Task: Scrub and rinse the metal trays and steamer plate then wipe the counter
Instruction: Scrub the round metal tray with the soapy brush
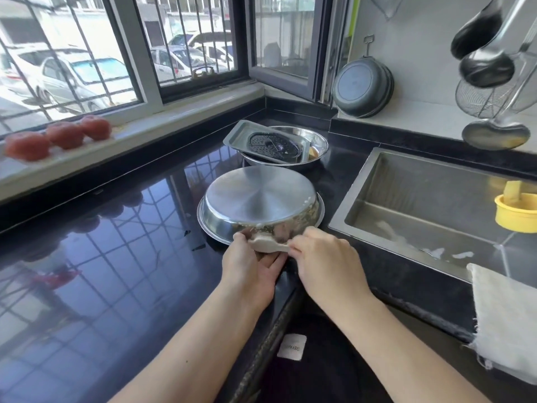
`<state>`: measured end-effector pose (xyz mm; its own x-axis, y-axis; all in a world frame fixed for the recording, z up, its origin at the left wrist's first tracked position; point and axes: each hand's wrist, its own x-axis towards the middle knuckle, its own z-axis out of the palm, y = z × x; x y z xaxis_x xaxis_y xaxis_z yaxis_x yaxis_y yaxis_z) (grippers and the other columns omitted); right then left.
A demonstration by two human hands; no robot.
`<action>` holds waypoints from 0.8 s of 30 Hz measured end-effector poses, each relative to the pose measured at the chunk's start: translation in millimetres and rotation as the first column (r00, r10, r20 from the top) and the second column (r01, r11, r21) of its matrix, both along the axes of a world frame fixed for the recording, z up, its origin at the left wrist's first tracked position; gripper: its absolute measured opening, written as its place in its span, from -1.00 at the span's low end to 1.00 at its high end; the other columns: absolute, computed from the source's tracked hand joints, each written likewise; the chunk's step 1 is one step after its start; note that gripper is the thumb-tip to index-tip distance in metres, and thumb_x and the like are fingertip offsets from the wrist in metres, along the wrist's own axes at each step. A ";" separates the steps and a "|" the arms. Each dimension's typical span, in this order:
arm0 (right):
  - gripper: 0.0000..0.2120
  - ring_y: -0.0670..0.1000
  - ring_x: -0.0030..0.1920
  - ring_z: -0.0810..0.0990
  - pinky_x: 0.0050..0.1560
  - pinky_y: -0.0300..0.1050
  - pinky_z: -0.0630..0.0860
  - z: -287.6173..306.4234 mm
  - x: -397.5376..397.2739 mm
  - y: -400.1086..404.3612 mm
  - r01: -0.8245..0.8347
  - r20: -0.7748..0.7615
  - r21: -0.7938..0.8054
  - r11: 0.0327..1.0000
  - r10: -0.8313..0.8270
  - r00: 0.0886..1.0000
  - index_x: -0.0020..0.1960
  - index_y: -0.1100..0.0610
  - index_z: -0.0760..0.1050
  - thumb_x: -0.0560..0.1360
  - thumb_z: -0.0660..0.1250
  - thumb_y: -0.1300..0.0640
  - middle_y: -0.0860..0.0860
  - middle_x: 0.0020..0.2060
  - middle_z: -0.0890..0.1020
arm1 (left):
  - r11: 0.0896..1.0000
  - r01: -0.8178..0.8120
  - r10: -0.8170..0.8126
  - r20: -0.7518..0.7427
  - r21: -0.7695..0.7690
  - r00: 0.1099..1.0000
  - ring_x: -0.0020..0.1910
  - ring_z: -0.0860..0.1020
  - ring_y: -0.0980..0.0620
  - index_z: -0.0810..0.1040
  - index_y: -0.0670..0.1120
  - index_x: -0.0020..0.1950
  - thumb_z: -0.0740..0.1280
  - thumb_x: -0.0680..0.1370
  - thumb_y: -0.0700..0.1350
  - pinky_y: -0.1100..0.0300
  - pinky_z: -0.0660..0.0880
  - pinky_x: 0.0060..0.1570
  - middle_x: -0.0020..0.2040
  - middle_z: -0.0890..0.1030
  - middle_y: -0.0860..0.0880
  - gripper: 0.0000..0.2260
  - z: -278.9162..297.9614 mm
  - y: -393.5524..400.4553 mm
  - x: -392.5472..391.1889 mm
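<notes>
Two hands pinch one pale sponge (268,246) against the near wall of the upturned round tray (259,202): left hand (252,264) under, right hand (322,257) sinkward. Tray lies directly beyond both grips, bench-edge.

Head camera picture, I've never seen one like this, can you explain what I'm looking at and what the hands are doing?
The camera sits on a person's head, looking down at their own bare arms; there is no machine. They stand at a black counter beside a steel sink. An upside-down round metal tray lies on the counter with suds on its near side. The left hand and right hand together hold a pale sponge against its rim. Behind it, a rectangular tray and a perforated steamer plate sit in a metal basin. A white cloth hangs at the sink's edge.
</notes>
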<state>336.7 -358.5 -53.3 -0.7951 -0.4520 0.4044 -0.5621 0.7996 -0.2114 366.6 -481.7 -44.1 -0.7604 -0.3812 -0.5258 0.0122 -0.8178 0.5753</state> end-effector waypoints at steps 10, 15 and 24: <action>-0.81 0.26 -0.27 0.59 -0.34 0.03 0.47 -15.0 4.1 20.1 0.077 0.025 -0.017 0.997 -0.076 0.997 -0.11 0.00 0.57 0.60 0.29 -0.06 -0.02 -0.27 0.55 | 0.999 0.046 -0.046 -0.082 -0.001 0.996 0.09 0.70 -0.19 0.55 -0.14 0.32 0.30 0.69 0.04 -0.06 0.60 0.15 0.13 0.70 -0.23 -0.69 3.6 0.3 2.2; -0.79 0.27 -0.26 0.58 -0.30 0.04 0.51 -9.2 -0.8 37.5 0.108 0.024 -0.056 0.993 -0.107 0.994 -0.07 -0.02 0.57 0.61 0.27 -0.10 -0.02 -0.26 0.53 | 0.999 -0.038 0.038 -0.145 0.004 0.989 -0.06 0.73 -0.09 0.55 -0.22 0.27 0.37 0.62 -0.22 0.03 0.68 -0.07 0.02 0.73 -0.17 -0.78 6.4 -3.2 -0.9; -0.77 0.17 -0.22 0.37 -0.22 0.02 0.32 -0.9 11.9 26.6 0.233 0.307 -0.195 0.953 -0.166 0.937 -0.06 0.02 0.31 0.71 0.04 -0.04 0.06 -0.10 0.59 | 0.984 -0.168 0.174 -0.141 0.055 0.975 -0.44 0.63 0.08 0.53 -0.21 0.13 0.34 0.65 -0.27 0.23 0.57 -0.44 -0.12 0.57 -0.09 -0.93 12.5 -1.5 0.4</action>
<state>348.6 -332.0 -54.2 -0.9554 -0.1959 0.2212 -0.2859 0.8014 -0.5254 367.0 -483.2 -31.6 -0.7549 -0.4921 -0.4336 0.2344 -0.8199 0.5224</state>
